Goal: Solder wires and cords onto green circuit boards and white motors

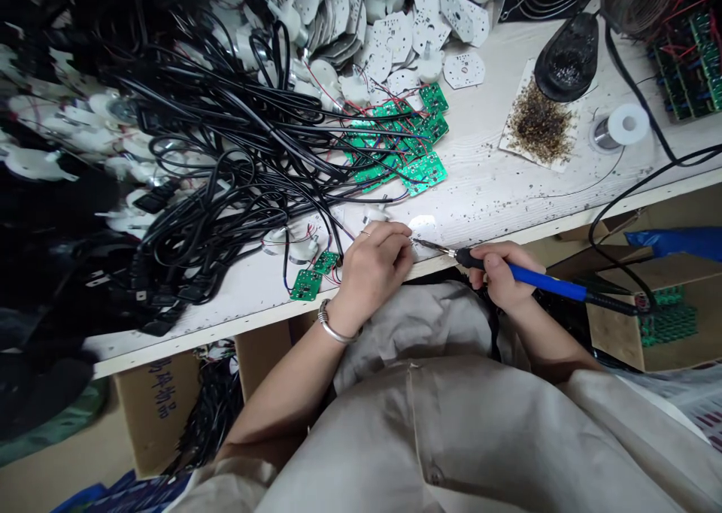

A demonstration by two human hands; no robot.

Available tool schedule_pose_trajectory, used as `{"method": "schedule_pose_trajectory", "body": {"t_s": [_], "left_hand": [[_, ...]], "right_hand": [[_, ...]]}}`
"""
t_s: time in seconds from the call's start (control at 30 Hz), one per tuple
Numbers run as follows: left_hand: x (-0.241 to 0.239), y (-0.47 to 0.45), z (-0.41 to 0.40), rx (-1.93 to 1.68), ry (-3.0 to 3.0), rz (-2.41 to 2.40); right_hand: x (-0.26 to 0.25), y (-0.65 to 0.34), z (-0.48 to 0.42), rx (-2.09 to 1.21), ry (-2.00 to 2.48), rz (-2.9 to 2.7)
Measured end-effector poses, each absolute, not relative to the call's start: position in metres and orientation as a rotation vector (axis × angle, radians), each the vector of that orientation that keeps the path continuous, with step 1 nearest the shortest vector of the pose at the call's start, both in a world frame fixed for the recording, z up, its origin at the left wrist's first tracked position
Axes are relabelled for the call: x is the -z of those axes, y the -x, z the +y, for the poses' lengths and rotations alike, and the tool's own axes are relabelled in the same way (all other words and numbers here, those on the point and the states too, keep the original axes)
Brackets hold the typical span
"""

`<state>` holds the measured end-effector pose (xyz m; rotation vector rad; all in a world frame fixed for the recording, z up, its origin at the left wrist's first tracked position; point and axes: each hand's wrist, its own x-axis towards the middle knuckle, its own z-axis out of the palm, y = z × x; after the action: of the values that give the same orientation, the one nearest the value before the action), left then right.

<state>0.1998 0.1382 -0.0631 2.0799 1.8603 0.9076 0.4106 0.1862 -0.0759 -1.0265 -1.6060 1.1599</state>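
My right hand [505,276] is closed around a soldering iron [547,281] with a blue handle and black grip. Its metal tip points left and reaches the fingertips of my left hand [377,266]. The fingers of that left hand are curled and pressed together near the table edge; what they pinch is mostly hidden. A small white piece [423,225] lies just beyond the tip. Close by the left hand are a white motor part [379,214] and two small green circuit boards, one at the front [306,285] with wires attached.
Bundled black power cords [226,144] and wired green boards [426,173] cover the left and middle. White plates [389,39] are piled behind. To the right are a solder spool [627,125], a debris-covered pad [538,125] and the iron's black cable [598,216]. Cardboard boxes [614,314] stand below.
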Motion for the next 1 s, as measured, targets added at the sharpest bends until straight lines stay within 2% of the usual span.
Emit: {"method": "schedule_pose_trajectory", "body": {"t_s": [0.43,0.9,1.0], "left_hand": [[0.063,-0.2,0.139,-0.888,-2.068,1.886],[0.062,-0.201,0.139,-0.938,-2.088,1.86],[0.056,-0.202,0.133,-0.825,-2.186,1.885]], "right_hand": [[0.075,-0.417,0.189,-1.248,0.99,-1.722],[0.089,-0.414,0.186,-1.241,0.92,-1.402],[0.092,-0.413,0.187,-1.229,0.853,-1.373]]}}
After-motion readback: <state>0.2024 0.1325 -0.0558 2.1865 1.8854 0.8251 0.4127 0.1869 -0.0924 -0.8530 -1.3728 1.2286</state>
